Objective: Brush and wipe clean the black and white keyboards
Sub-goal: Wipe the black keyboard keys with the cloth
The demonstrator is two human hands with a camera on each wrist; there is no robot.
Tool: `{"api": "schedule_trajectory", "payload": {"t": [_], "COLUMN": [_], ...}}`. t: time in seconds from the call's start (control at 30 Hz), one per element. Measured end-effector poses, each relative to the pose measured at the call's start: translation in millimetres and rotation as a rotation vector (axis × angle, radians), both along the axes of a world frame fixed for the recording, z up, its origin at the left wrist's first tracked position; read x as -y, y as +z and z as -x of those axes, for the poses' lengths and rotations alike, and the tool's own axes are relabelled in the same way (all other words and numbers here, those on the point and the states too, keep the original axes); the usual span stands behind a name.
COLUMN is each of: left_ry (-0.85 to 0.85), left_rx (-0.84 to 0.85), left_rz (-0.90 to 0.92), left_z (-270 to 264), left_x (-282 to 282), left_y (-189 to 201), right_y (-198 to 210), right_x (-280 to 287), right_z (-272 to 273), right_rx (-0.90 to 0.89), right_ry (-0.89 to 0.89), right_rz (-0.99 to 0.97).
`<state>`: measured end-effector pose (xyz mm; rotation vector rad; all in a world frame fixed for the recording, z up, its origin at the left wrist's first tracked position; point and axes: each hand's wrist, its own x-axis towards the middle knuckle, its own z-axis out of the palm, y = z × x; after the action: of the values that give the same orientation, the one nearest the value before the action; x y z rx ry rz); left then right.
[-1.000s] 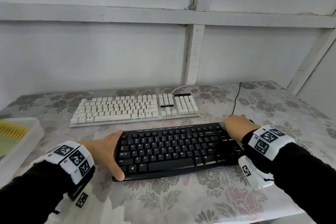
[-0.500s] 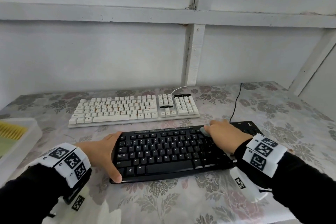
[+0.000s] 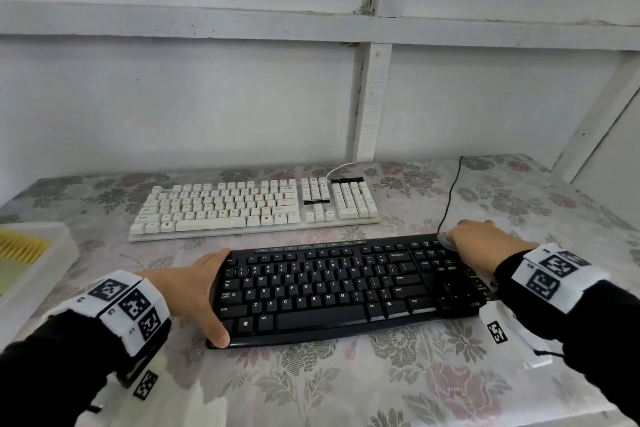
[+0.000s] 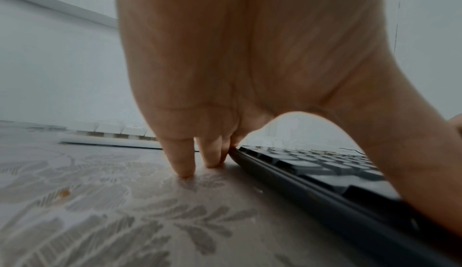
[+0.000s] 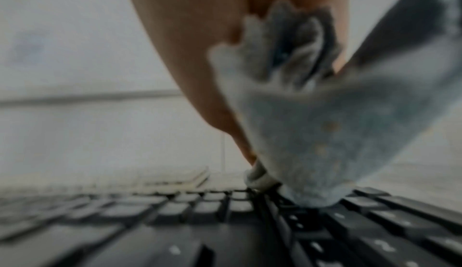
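Note:
The black keyboard [image 3: 346, 288] lies near the front of the table, with the white keyboard [image 3: 252, 204] behind it. My left hand [image 3: 194, 291] spans the black keyboard's left end. Its thumb lies at the front corner, and its straight fingers [image 4: 185, 162] touch the table by the far corner of the black keyboard [image 4: 312, 168]. My right hand [image 3: 481, 243] grips a bunched grey cloth [image 3: 445, 239] at the far right corner. In the right wrist view the cloth [image 5: 325, 133] presses onto the keys [image 5: 175, 222].
A white tray [image 3: 45, 253] at the left edge holds a yellow brush [image 3: 20, 246]. A black cable [image 3: 450, 191] runs from the black keyboard toward the wall. The floral tablecloth [image 3: 346, 392] covers the table, and a white wall stands close behind.
My right hand swept the cloth left along the top key rows, then back right to the far right corner. The left hand stayed on the keyboard's left end.

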<state>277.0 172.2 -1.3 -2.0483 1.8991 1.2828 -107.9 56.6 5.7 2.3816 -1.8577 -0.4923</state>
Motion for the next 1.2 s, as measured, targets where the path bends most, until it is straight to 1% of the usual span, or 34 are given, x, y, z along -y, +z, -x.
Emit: {"api": "schedule_trajectory", "payload": {"t": [0.07, 0.13, 0.23, 0.4, 0.47, 0.53, 0.63, 0.67, 0.73, 0.83, 0.93, 1.0, 1.1, 1.13, 1.17, 1.2], "left_ry": [-0.013, -0.020, -0.006, 0.003, 0.010, 0.007, 0.001, -0.002, -0.013, -0.012, 0.003, 0.004, 0.009, 0.007, 0.002, -0.004], "left_rx": [0.014, 0.019, 0.018, 0.009, -0.028, -0.050, -0.056, -0.045, -0.022, -0.033, -0.037, -0.038, -0.044, -0.047, -0.047, -0.043], "left_rz": [-0.008, -0.006, 0.011, 0.008, 0.030, 0.037, 0.029, 0.024, 0.019, 0.010, 0.022, 0.036, 0.044, 0.036, 0.033, 0.026], "left_z": [0.6, 2.0, 2.8, 3.2, 3.0, 3.5, 3.1, 2.4, 1.1, 0.1, 0.9, 2.8, 3.8, 3.9, 3.8, 3.4], "left_x": [0.4, 0.5, 0.5, 0.3, 0.9, 0.7, 0.9, 1.4, 1.5, 0.1, 0.0, 0.3, 1.1, 0.7, 0.3, -0.1], "left_y": [-0.1, -0.1, -0.4, -0.4, -1.4, -1.7, -1.7, -1.8, -2.1, -2.3, -1.8, -2.6, -2.1, -1.7, -1.0, -0.2], "right_y": [-2.3, -11.5, -14.0, 5.1, 13.6, 16.2, 6.8, 3.8, -0.1, -1.5, 5.0, 9.8, 2.9, -0.9, -4.9, -7.8], "right_x": [0.9, 0.1, -2.7, 2.5, 5.8, 6.4, 4.3, 5.1, 4.9, 12.7, 28.3, 31.8, 23.8, 19.1, 16.8, 17.7], "right_z": [3.9, 8.2, 18.8, 32.6, 28.5, 17.9, 1.5, 0.4, 5.7, 28.4, 48.6, 51.4, 39.7, 33.8, 30.4, 29.9], "right_rx": [0.069, 0.088, 0.050, -0.085, -0.089, -0.075, 0.011, 0.039, 0.085, -0.024, -0.134, -0.147, -0.024, 0.006, 0.027, 0.012], "right_ry": [0.064, 0.094, 0.037, -0.116, -0.134, -0.074, 0.003, 0.012, -0.032, -0.129, -0.195, -0.178, -0.021, 0.007, 0.023, 0.002], "right_rz": [0.004, -0.003, -0.020, -0.052, -0.065, -0.072, -0.118, -0.129, -0.121, -0.069, -0.130, -0.159, -0.102, -0.095, -0.087, -0.084]}}
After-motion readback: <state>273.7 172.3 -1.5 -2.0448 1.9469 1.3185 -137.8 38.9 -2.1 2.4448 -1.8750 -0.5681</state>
